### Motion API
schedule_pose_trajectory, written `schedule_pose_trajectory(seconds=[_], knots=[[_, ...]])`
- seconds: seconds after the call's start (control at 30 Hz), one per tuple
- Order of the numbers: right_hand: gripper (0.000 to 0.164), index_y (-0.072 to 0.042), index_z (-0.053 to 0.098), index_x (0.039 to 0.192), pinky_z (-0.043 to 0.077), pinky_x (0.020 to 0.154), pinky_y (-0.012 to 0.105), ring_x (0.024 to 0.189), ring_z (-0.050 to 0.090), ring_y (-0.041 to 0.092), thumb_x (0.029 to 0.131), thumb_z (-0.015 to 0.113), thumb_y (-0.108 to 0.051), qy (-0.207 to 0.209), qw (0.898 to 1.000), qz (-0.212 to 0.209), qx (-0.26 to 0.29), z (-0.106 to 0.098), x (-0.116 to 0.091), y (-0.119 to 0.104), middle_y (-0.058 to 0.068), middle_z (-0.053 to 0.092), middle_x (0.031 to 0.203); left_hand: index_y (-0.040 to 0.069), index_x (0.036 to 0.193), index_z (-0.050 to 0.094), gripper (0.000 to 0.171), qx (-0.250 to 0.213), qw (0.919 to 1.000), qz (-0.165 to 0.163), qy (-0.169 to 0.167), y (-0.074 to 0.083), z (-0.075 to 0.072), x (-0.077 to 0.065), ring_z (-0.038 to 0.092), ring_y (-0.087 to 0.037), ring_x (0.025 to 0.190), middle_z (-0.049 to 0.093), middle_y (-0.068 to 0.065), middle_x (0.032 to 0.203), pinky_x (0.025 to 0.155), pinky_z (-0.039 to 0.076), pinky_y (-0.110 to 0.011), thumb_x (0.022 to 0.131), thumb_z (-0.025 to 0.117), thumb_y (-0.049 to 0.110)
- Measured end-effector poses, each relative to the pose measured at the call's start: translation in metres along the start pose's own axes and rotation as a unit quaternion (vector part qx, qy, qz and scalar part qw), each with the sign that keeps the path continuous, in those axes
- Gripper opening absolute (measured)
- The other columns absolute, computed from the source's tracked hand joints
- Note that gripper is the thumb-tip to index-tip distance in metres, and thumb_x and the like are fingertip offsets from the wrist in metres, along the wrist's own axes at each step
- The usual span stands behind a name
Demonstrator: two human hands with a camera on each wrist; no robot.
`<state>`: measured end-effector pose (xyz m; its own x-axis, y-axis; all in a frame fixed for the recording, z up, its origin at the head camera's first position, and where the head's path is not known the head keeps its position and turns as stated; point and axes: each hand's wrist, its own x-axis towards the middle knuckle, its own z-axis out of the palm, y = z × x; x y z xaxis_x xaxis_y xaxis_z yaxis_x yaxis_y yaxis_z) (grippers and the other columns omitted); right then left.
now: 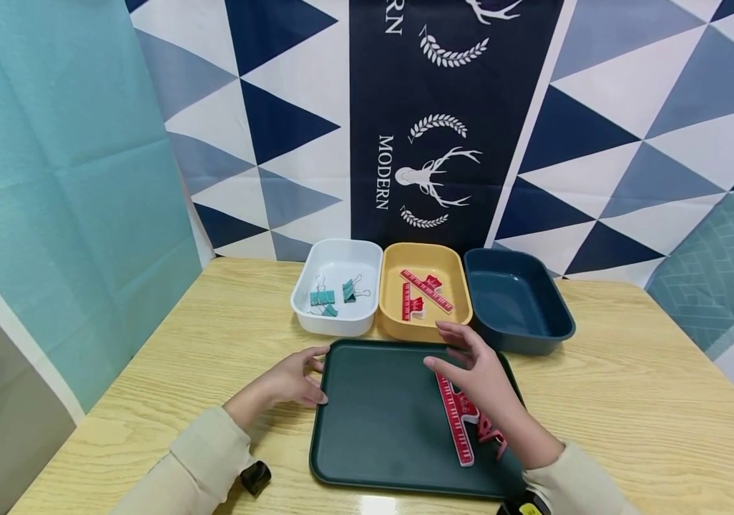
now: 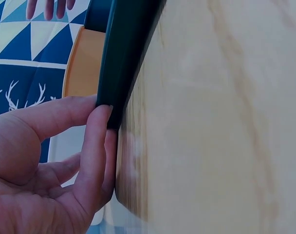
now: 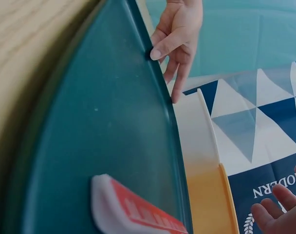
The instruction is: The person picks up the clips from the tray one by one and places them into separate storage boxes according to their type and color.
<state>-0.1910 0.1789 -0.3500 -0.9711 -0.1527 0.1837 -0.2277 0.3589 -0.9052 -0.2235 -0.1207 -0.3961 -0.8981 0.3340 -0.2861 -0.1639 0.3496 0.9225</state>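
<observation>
Dark-green rectangular tray [image 1: 380, 422]: lying bottom centre on the pale wooden bench [image 1: 167, 357]
Left hand [image 1: 290, 378]: pinching its left rim, presumably steadying it
Right hand [image 1: 486, 375]: hovering relaxed, gripping nothing
Red-and-white keyboard-patterned piece [image 1: 452, 415]: resting lower right, on the tray
White [image 1: 335, 325] and yellow plastic bins [image 1: 399, 329]: standing mid-frame, seemingly separating colours

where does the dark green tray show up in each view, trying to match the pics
Head: dark green tray at lower centre, on the wooden table.
Left wrist: tray at upper centre, a sloping dark band seen edge-on.
Right wrist: tray large across the left and centre.
Shared landmark: the yellow bin, near the tray's far edge.
</observation>
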Motion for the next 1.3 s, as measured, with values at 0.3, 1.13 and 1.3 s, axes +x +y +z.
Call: schedule_pose_trajectory(seconds=[0.3,1.13,1.3], knots=[[0.065,-0.011,0.046,0.133,0.036,0.101,0.051,0.121,0.043,0.033,0.078,0.076,-0.030,-0.014,0.999,0.019,-0.049,-0.005,-0.009,0.010,0.015,0.046,0.132,0.005,0.144,0.031,0.087,-0.001,1.0000,-0.004,0.004,0.000,0.001,0.000,0.062,-0.023,0.084,0.044,-0.016,0.115,0.065,0.057,-0.040,0.069,0.069,-0.019],[0.081,-0.020,0.049,0.130,0.038,0.088,0.066,0.121,0.030,0.044,0.060,0.087,-0.035,-0.189,0.967,-0.033,-0.166,-0.031,-0.031,0.044,0.014,0.034,0.135,0.005,0.144,0.031,0.087,0.007,1.0000,-0.003,0.001,-0.002,0.001,0.001,0.060,-0.022,0.083,0.045,-0.016,0.116,0.065,0.057,-0.039,0.070,0.070,-0.017],[0.077,-0.024,0.053,0.127,0.038,0.085,0.066,0.121,0.025,0.045,0.059,0.087,-0.037,-0.248,0.952,-0.049,-0.173,-0.036,-0.030,0.047,0.013,0.033,0.134,0.005,0.144,0.030,0.088,0.003,1.0000,-0.004,0.001,-0.001,0.001,0.001,0.059,-0.022,0.082,0.044,-0.016,0.116,0.065,0.057,-0.039,0.070,0.070,-0.018]])
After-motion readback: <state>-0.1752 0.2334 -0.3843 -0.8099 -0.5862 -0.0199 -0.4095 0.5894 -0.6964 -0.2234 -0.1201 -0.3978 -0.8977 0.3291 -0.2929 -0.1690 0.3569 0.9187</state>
